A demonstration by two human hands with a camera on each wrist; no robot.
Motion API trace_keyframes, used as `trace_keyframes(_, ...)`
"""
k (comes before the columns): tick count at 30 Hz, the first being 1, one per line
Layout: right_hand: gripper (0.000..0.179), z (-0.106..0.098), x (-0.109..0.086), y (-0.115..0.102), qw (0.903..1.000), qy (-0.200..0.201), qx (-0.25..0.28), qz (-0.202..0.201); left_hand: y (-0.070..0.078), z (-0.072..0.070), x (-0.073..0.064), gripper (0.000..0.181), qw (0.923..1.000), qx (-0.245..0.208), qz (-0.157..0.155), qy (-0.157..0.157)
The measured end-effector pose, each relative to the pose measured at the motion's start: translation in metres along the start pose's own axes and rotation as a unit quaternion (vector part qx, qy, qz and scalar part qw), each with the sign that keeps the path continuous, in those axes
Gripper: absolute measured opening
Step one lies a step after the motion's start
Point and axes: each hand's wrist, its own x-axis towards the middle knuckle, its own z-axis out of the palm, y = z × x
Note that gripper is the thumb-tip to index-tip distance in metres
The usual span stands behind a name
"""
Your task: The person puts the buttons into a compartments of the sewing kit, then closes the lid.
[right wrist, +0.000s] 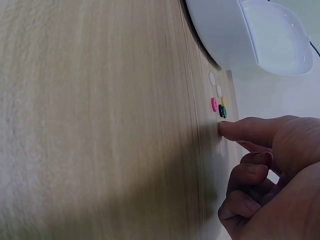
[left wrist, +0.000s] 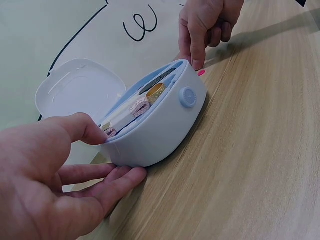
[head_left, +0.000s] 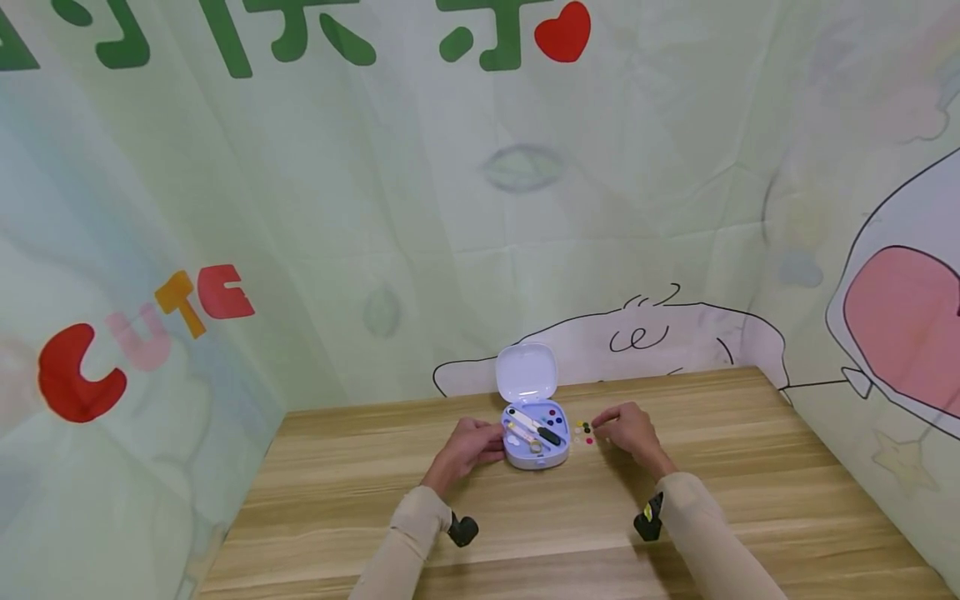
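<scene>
A white sewing box (head_left: 536, 458) stands on the table with its lid (head_left: 527, 373) raised. My left hand (head_left: 471, 446) grips its left side, thumb (left wrist: 90, 132) on the rim and fingers against the lower wall. In its blue tray lie a dark-handled tool (head_left: 549, 435), a rolled tape measure (left wrist: 140, 106), a gold thimble (left wrist: 156, 92) and several small buttons (head_left: 552, 413). My right hand (head_left: 630, 429) reaches down to the table, thumb tip right beside a dark green button (right wrist: 223, 111), other fingers curled. I cannot tell whether a button is between its fingertips.
Near the right hand lie a pink button (right wrist: 214, 104), a yellow button (right wrist: 223, 101) and white buttons (right wrist: 218, 91), just right of the box. The wooden table (head_left: 337, 500) ends at a printed cloth backdrop (head_left: 390, 250), close behind the raised lid.
</scene>
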Motion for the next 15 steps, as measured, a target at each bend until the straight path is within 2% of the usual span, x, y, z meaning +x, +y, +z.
trace_keyframes(5,0.007,-0.0013,0.0004,0.0001,0.9999,0.001,-0.006,0.01,-0.0004,0.0002,-0.0002,0.016,1.0,-0.003,0.001,-0.001)
trace_keyframes(15,0.009,-0.0026,0.0004,0.0019,0.9997,0.0,-0.016,0.017,0.0001,0.0003,-0.0015,0.016,1.0,0.002,-0.002,0.001)
